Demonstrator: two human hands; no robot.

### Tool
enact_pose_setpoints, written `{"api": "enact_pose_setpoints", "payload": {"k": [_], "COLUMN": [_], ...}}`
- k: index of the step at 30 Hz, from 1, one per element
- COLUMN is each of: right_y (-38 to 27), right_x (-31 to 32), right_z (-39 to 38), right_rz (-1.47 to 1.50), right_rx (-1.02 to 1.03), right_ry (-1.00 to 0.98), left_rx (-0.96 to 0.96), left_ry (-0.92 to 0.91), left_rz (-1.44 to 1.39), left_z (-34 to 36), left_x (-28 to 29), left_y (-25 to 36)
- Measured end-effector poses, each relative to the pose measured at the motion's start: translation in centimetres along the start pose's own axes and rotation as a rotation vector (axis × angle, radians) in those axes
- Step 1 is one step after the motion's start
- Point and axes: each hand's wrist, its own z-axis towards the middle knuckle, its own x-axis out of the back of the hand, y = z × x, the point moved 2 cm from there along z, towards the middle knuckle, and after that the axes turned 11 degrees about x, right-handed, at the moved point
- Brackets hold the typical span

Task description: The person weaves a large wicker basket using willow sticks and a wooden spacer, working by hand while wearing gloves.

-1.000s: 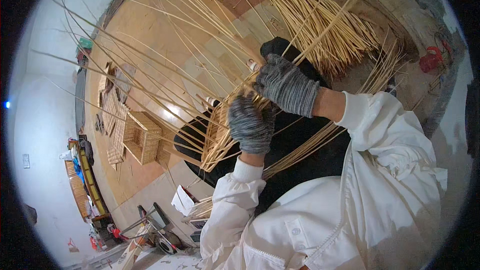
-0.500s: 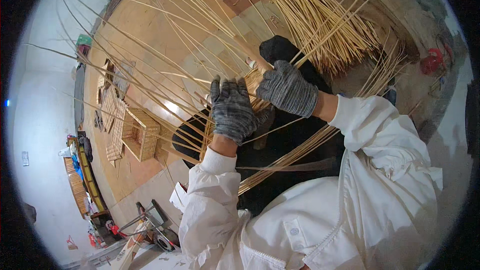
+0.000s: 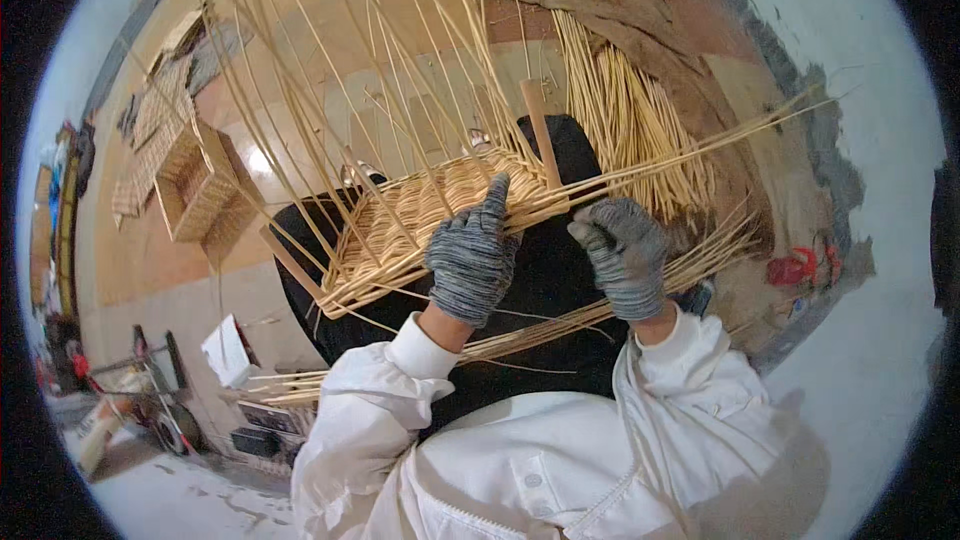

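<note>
A half-woven wicker basket (image 3: 395,212) lies over my dark-clad lap. Its base is a tight rectangular weave, and long thin rods rise from its edges. Wooden posts stand at two corners, one at the right (image 3: 538,130) and one at the left (image 3: 291,262). My left hand (image 3: 470,265), in a grey knit glove, grips the basket's near edge with its index finger stretched over the weave. My right hand (image 3: 628,255), gloved alike, is curled just right of the basket's near right corner. Several long willow rods (image 3: 690,158) run out rightward above it. Whatever its fingers hold is hidden.
A thick bundle of willow rods (image 3: 640,125) lies on brown cloth (image 3: 700,70) beyond my right hand. More loose rods (image 3: 540,335) cross my lap. A finished rectangular wicker basket (image 3: 195,185) stands at the left. Red-handled tools (image 3: 792,268) lie far right.
The basket has turned and its woven base now shows fully. My right hand has come away from the right post and moved down and right. My left index finger now points over the weave.
</note>
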Motion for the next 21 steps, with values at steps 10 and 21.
{"api": "enact_pose_setpoints", "payload": {"k": [10,21], "right_y": [1.5,1.2], "right_x": [2.4,-4.5], "right_z": [1.8,17.5], "right_rz": [0.484,-0.526], "right_rx": [-0.504,-0.028], "right_ry": [0.330,-0.268], "left_rx": [0.060,0.090], "left_ry": [-0.107,-0.354], "left_rz": [0.026,0.384], "left_z": [-0.3,1.7], "left_x": [-0.3,0.9], "left_y": [-0.3,2.6]}}
